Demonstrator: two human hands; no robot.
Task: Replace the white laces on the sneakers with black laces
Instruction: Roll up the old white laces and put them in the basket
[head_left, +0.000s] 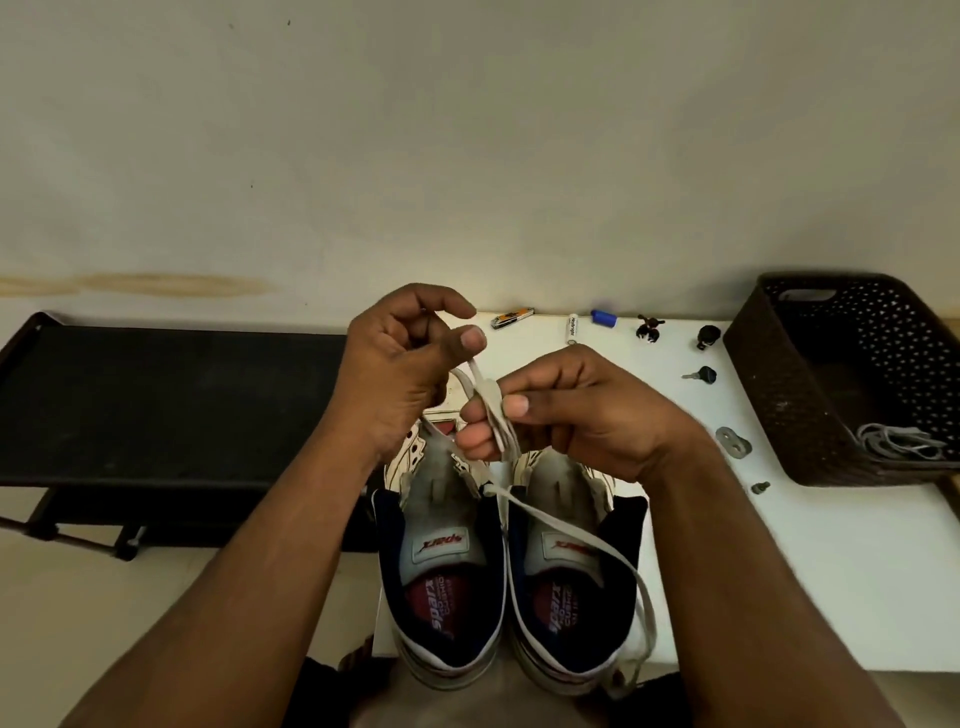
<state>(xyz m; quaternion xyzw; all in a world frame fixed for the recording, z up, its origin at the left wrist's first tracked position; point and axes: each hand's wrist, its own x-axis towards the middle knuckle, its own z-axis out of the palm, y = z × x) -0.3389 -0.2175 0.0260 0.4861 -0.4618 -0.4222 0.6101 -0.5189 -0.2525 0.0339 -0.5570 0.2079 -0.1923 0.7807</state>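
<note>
Two white sneakers with navy linings stand side by side, heels toward me: the left sneaker (441, 571) and the right sneaker (571, 582). A white lace (597, 545) runs from the left sneaker's eyelets across the right sneaker and loops down by its heel. My right hand (571, 410) pinches a folded bundle of that lace above the sneakers. My left hand (400, 364) is raised beside it, fingers curled, with a strand of the lace running up into them. No black lace is visible.
The sneakers sit on a white table (831, 571). A dark woven basket (852, 379) at the right holds a coil of pale laces (898, 441). Small items lie along the table's back edge, among them a key (701, 374) and a blue cap (603, 317). A black bench (171, 405) stands at the left.
</note>
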